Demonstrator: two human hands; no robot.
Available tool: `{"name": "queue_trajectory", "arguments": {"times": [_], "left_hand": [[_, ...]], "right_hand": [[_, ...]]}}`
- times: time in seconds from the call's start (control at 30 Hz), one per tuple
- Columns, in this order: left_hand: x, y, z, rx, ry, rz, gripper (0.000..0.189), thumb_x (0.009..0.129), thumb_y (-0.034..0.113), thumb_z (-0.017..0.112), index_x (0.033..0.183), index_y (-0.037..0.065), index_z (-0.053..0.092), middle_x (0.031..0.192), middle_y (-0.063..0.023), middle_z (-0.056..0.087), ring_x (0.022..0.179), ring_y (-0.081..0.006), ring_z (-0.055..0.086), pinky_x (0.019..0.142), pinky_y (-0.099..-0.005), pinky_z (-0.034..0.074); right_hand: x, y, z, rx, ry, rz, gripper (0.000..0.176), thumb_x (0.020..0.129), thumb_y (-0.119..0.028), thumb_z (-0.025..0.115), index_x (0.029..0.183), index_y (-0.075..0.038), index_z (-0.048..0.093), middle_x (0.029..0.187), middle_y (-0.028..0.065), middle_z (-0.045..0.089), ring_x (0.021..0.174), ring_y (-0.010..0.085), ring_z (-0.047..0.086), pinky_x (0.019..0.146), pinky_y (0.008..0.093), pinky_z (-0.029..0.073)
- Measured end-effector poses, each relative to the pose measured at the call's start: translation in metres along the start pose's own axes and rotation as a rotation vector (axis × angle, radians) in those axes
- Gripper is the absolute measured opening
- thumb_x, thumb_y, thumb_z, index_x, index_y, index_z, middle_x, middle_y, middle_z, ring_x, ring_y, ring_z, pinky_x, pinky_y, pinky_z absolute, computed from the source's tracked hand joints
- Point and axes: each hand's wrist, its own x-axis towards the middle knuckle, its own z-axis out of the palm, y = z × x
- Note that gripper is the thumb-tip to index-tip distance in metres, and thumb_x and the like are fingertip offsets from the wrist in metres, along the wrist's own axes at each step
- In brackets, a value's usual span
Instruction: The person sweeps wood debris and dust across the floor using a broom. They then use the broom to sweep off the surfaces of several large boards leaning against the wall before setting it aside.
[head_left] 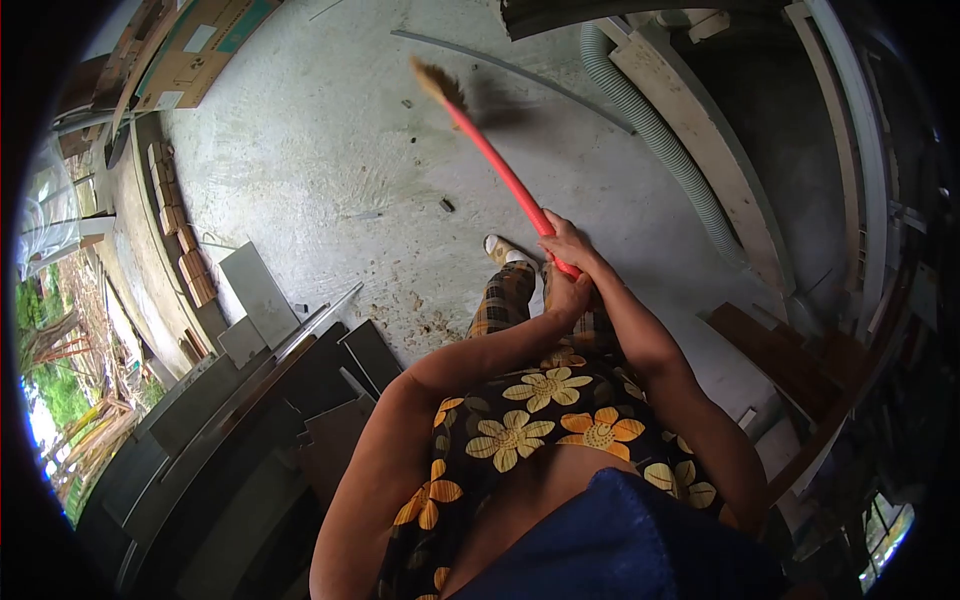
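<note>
A broom with a red handle slants from my hands up and to the left. Its tan bristle head is over the concrete floor, with a shadow to its right; whether it touches the floor I cannot tell. My right hand is closed round the handle, above my left hand. Wrapped round the handle's near end is my left hand. Small brown debris lies scattered on the floor to the left of my feet, and a small dark piece lies farther forward.
A ribbed grey hose runs along a machine frame at the right. Stacked dark panels stand at the left. Cardboard boxes are at the upper left, brown blocks along the left edge. A thin strip lies beyond the broom head.
</note>
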Motion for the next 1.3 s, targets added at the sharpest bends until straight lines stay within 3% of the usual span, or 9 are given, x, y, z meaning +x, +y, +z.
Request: {"name": "queue_trajectory", "arguments": {"times": [0.13, 0.17, 0.33, 0.43, 0.6, 0.77, 0.93, 1.13, 1.3], "left_hand": [[0.018, 0.037, 0.027, 0.093, -0.104, 0.024, 0.023, 0.079, 0.014, 0.053, 0.095, -0.001, 0.045, 0.06, -0.0063, 0.051, 0.044, -0.0186, 0.052, 0.036, -0.0311, 0.042], [0.039, 0.038, 0.031, 0.079, -0.112, 0.1, 0.013, 0.078, 0.015, 0.054, 0.078, 0.003, 0.05, 0.056, -0.0037, 0.048, 0.043, -0.016, 0.049, 0.037, -0.0295, 0.041], [0.111, 0.139, 0.033, 0.178, -0.095, -0.162, 0.013, 0.076, 0.015, 0.055, 0.072, 0.003, 0.051, 0.056, -0.0034, 0.048, 0.043, -0.0129, 0.047, 0.038, -0.027, 0.038], [0.142, 0.142, 0.026, 0.017, 0.029, -0.126, 0.015, 0.076, 0.015, 0.054, 0.076, 0.0, 0.052, 0.059, -0.0063, 0.052, 0.045, -0.0158, 0.05, 0.039, -0.0283, 0.04], [0.156, 0.105, 0.077, -0.001, 0.145, 0.127, 0.034, 0.076, 0.012, 0.052, 0.104, -0.003, 0.04, 0.071, -0.0123, 0.056, 0.046, -0.0188, 0.055, 0.04, -0.0309, 0.044], [0.146, 0.151, 0.125, 0.011, 0.13, 0.098, 0.032, 0.077, 0.015, 0.052, 0.102, -0.001, 0.038, 0.065, -0.0098, 0.053, 0.043, -0.0177, 0.053, 0.038, -0.0306, 0.043], [0.242, 0.168, 0.109, 0.113, 0.013, 0.16, 0.022, 0.077, 0.019, 0.052, 0.087, 0.0, 0.047, 0.055, -0.0047, 0.048, 0.041, -0.0165, 0.051, 0.037, -0.0298, 0.041], [0.245, 0.227, 0.073, -0.158, 0.311, -0.051, 0.013, 0.078, 0.016, 0.053, 0.077, 0.003, 0.05, 0.058, -0.0024, 0.049, 0.041, -0.0119, 0.044, 0.035, -0.0267, 0.033], [0.224, 0.2, 0.064, -0.308, 0.518, 0.139, 0.016, 0.079, 0.019, 0.053, 0.077, 0.004, 0.048, 0.056, -0.0022, 0.048, 0.038, -0.0109, 0.043, 0.033, -0.0249, 0.031]], "right_hand": [[0.012, -0.017, -0.042, -0.036, 0.28, -0.025, 0.043, 0.072, -0.006, 0.05, 0.114, -0.001, 0.042, 0.059, 0.0069, 0.05, 0.047, 0.0139, 0.053, 0.041, 0.0289, 0.044], [0.022, -0.025, -0.053, -0.04, 0.31, 0.002, 0.043, 0.07, -0.007, 0.051, 0.112, -0.001, 0.043, 0.061, 0.0086, 0.052, 0.048, 0.0157, 0.054, 0.042, 0.0298, 0.045], [0.164, -0.007, -0.111, -0.076, 0.409, 0.121, 0.046, 0.061, -0.009, 0.056, 0.105, 0.0, 0.047, 0.067, 0.0163, 0.058, 0.056, 0.0252, 0.06, 0.047, 0.0343, 0.047], [0.227, 0.001, -0.103, -0.316, 0.218, 0.093, 0.045, 0.06, -0.009, 0.053, 0.103, 0.003, 0.047, 0.068, 0.018, 0.059, 0.057, 0.0264, 0.06, 0.047, 0.0353, 0.047], [0.136, -0.094, -0.119, -0.081, -0.081, -0.08, 0.049, 0.071, -0.007, 0.052, 0.118, -0.001, 0.04, 0.057, 0.0065, 0.052, 0.045, 0.0155, 0.051, 0.042, 0.0288, 0.044], [0.147, -0.103, -0.168, -0.163, 0.138, -0.158, 0.062, 0.072, -0.006, 0.051, 0.13, -0.005, 0.031, 0.059, 0.0075, 0.052, 0.044, 0.0155, 0.052, 0.04, 0.0294, 0.044], [0.22, -0.116, -0.206, -0.075, 0.311, -0.034, 0.063, 0.071, -0.005, 0.05, 0.13, -0.001, 0.027, 0.059, 0.0101, 0.052, 0.043, 0.0181, 0.053, 0.037, 0.0339, 0.044], [0.296, -0.126, -0.149, -0.307, 0.09, 0.089, 0.034, 0.07, -0.002, 0.05, 0.103, -0.005, 0.04, 0.057, 0.0066, 0.05, 0.042, 0.0155, 0.049, 0.036, 0.0307, 0.042], [0.266, -0.143, -0.1, -0.332, -0.264, 0.038, 0.049, 0.07, -0.007, 0.05, 0.118, -0.007, 0.04, 0.059, 0.007, 0.051, 0.044, 0.016, 0.051, 0.039, 0.0314, 0.044]]}}
